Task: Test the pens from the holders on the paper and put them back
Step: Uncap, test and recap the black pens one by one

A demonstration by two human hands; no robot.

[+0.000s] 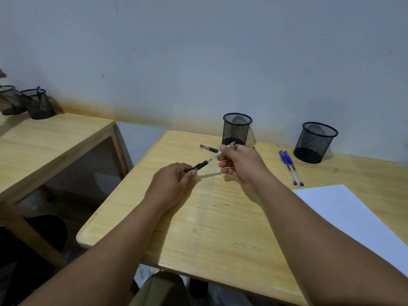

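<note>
Now both hands grip one black pen (pixel 207 161) above bare bench (pixel 198 217): left hand (pixel 171 184) pinches the cap, right hand (pixel 240 164) the barrel; paper (pixel 353 217) lies at the right edge.

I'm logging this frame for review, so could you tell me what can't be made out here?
- Black pen tip: hidden inside left hand, head view.
- Paper: cut off by right edge.
- Second black pen: partly behind right hand.
</note>
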